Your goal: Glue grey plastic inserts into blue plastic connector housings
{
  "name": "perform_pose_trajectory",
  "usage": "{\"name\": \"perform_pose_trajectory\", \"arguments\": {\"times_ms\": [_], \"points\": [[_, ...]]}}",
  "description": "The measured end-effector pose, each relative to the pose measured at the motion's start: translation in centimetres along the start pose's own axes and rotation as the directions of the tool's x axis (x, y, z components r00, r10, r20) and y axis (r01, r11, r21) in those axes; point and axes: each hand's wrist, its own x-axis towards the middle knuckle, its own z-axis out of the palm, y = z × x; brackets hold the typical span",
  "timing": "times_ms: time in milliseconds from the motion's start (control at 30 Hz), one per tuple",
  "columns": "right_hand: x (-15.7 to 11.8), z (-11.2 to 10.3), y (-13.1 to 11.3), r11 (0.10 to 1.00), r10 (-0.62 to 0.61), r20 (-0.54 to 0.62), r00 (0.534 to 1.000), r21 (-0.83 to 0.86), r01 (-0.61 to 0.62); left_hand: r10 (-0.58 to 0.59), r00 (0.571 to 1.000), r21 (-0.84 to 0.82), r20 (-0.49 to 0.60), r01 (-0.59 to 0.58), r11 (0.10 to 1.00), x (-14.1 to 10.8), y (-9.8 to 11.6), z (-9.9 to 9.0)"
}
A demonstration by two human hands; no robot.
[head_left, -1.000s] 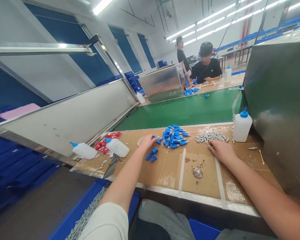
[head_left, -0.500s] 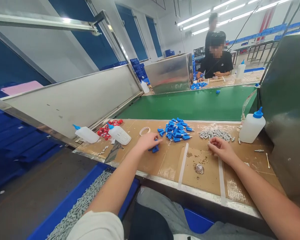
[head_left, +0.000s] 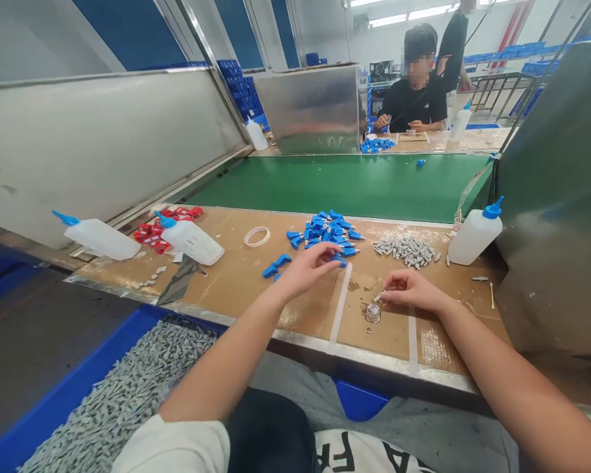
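Note:
My left hand (head_left: 311, 268) is at the near edge of a pile of blue plastic pieces (head_left: 325, 230), its thumb and fingers closed around one blue plastic piece (head_left: 341, 261). Several more blue pieces (head_left: 270, 270) lie loose left of that hand. My right hand (head_left: 408, 289) pinches a small light-grey piece (head_left: 379, 297), tip pointing down at a small round cup (head_left: 373, 313). The cup stands on a cardboard patch between two white tape strips. Behind my right hand is a heap of small grey pieces (head_left: 408, 251).
White squeeze bottles lie at left (head_left: 192, 242) and stand at right (head_left: 475, 236). Red pieces (head_left: 150, 235), a tape roll (head_left: 257, 237) and a cotton swab (head_left: 492, 295) are on the table. Beyond runs a green belt (head_left: 325, 187); a co-worker (head_left: 414, 98) sits across. A blue bin (head_left: 64, 387) holds grey pieces.
My left hand has moved right from the loose blue pieces to the pile. My right hand has come down from the grey heap to the cup with a grey piece. The view has shifted.

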Motion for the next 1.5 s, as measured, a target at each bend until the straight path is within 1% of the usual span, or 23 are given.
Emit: {"name": "perform_pose_trajectory", "arguments": {"times_ms": [67,100,200,267,367,433,500,533,600,667,733,800,833,900,1000,1067,1167,1333,1433,1500], "points": [[-0.1,0.0,0.0,1.0,0.017,0.049,0.999,-0.012,-0.017,0.015,1.0,-0.24,0.004,-0.013,0.971,1.6,1.0,3.0],[-0.1,0.0,0.0,1.0,0.023,0.06,0.998,-0.02,-0.022,0.021,1.0,-0.313,0.004,-0.019,0.949,2.5,1.3,4.5],[-0.3,-0.1,0.1,0.998,0.029,0.056,0.998,-0.063,-0.026,0.021,1.0,-0.433,-0.008,-0.022,0.901,4.9,1.3,8.0],[-0.3,-0.2,0.2,0.995,0.036,0.061,0.997,-0.091,-0.031,0.01,0.999,-0.499,-0.033,-0.026,0.866,6.1,0.6,9.6],[-0.3,-0.3,0.2,0.993,0.055,0.091,0.994,-0.106,-0.045,0.032,0.997,-0.558,-0.064,-0.062,0.828,6.6,-0.7,11.0],[-0.3,-0.3,0.1,0.994,0.06,0.104,0.993,-0.097,-0.05,0.06,0.997,-0.566,-0.056,-0.081,0.821,6.4,-1.4,11.4],[-0.3,-0.2,-0.1,0.997,0.049,0.08,0.996,-0.063,-0.044,0.062,0.998,-0.582,0.006,-0.047,0.812,6.1,-1.7,11.4],[-0.3,-0.2,-0.1,0.999,0.032,0.051,0.998,-0.029,-0.031,0.055,0.997,-0.597,0.058,-0.01,0.802,5.9,-1.6,11.3],[-0.3,-0.2,-0.2,0.997,-0.026,-0.042,0.999,0.066,0.028,0.029,0.986,-0.634,0.166,0.084,0.768,5.7,-1.3,11.1],[-0.3,-0.4,-0.2,0.981,-0.096,-0.166,0.981,0.15,0.122,-0.013,0.968,-0.681,0.25,0.185,0.708,5.7,-0.9,10.9],[-0.3,-0.7,-0.2,0.962,-0.147,-0.304,0.941,0.179,0.208,-0.09,0.945,-0.697,0.313,0.293,0.654,5.8,-0.5,10.7],[-0.2,-0.7,-0.3,0.957,-0.166,-0.421,0.892,0.147,0.248,-0.168,0.926,-0.68,0.339,0.365,0.636,5.7,-0.3,10.6],[-0.1,-0.6,-0.4,0.96,-0.174,-0.463,0.869,0.115,0.254,-0.189,0.924,-0.669,0.332,0.372,0.643,5.7,-0.2,10.5],[0.0,-0.2,-0.5,0.967,-0.205,-0.512,0.834,0.024,0.252,-0.188,0.936,-0.658,0.297,0.343,0.671,5.5,-0.2,10.5],[0.2,0.6,-0.5,0.962,-0.273,-0.532,0.801,-0.125,0.244,-0.147,0.956,-0.643,0.256,0.282,0.712,5.2,-0.3,10.7],[0.4,0.9,-0.2,0.947,-0.32,-0.56,0.764,-0.201,0.249,-0.123,0.968,-0.615,0.218,0.234,0.753,5.1,-0.3,10.9],[0.6,0.9,0.3,0.928,-0.371,-0.596,0.712,-0.273,0.255,-0.087,0.984,-0.561,0.156,0.161,0.812,5.0,-0.4,11.0],[0.6,0.9,0.9,0.884,-0.441,-0.571,0.692,-0.409,0.225,-0.049,0.994,-0.452,0.101,0.089,0.887,5.0,-0.5,11.3],[0.8,1.6,1.1,0.848,-0.478,-0.539,0.694,-0.49,0.203,-0.024,1.0,-0.344,0.019,0.029,0.938,4.9,-0.4,11.4],[1.0,1.9,1.2,0.864,-0.456,-0.55,0.7,-0.461,0.201,-0.009,0.999,-0.282,-0.044,-0.004,0.959,4.8,-0.1,11.4]]}}
